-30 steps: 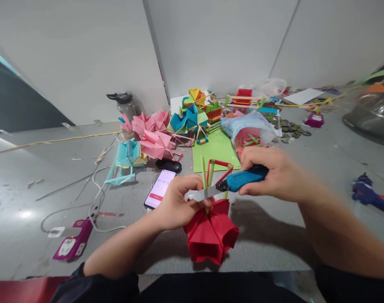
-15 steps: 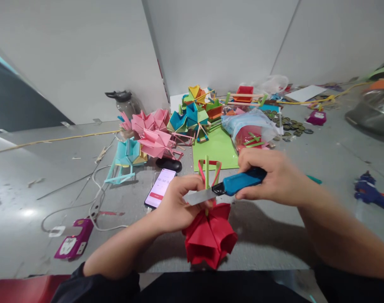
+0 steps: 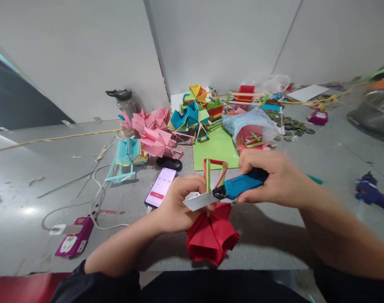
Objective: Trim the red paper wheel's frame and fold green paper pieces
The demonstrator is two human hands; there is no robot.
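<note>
My left hand [image 3: 179, 202] grips the top of a red folded paper lantern [image 3: 211, 235] held just above the grey table's front edge. Green and red paper strips [image 3: 214, 170] stand up from the lantern as a handle. My right hand [image 3: 276, 179] holds a blue-handled utility knife [image 3: 234, 188]. Its long silver blade [image 3: 198, 200] lies across the base of the strips, next to my left fingers.
A phone [image 3: 160, 186] with a timer lies left of my hands beside a black mouse [image 3: 169, 163]. Behind it sit pink, blue and mixed paper lanterns [image 3: 157, 134], a green sheet [image 3: 215, 149], a plastic bag [image 3: 250, 128], coins [image 3: 289, 125] and a water bottle [image 3: 125, 101]. A purple box [image 3: 73, 242] and white cable [image 3: 97, 206] lie left; a blue glue gun [image 3: 370, 195] lies right.
The blade has tilted and slid slightly left and down across the strips. The lantern has shifted a little in my left hand. Both hands stay in the same spot.
</note>
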